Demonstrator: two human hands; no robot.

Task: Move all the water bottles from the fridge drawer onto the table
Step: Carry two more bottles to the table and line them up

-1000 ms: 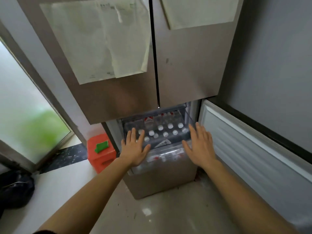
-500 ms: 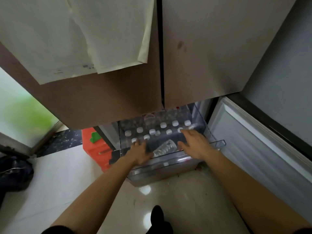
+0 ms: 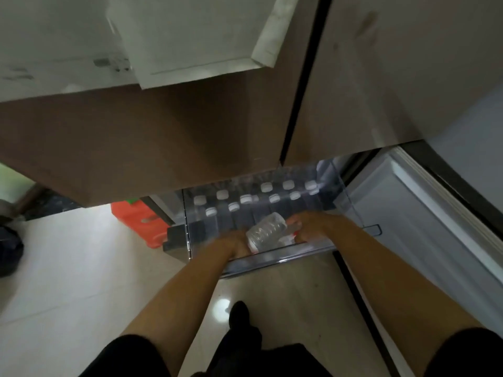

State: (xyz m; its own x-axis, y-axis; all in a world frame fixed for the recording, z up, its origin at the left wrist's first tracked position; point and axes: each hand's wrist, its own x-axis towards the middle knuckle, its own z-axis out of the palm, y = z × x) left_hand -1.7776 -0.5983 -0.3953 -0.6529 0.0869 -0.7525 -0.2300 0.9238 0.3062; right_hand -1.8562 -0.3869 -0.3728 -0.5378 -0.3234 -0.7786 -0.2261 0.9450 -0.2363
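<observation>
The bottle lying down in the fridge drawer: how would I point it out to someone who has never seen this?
Find the brown fridge; below its doors a clear drawer is pulled out, holding rows of upright bottles with white caps. At the drawer's front, between the person's left hand and right hand, lies one clear ribbed bottle, the only one tipped over instead of standing.

Paper sheets (image 3: 190, 36) are hanging on the fridge doors (image 3: 163, 137); an orange plastic box (image 3: 138, 219) is sitting on the floor (image 3: 68, 281), a dark bag (image 3: 8, 248) lying far left.
</observation>
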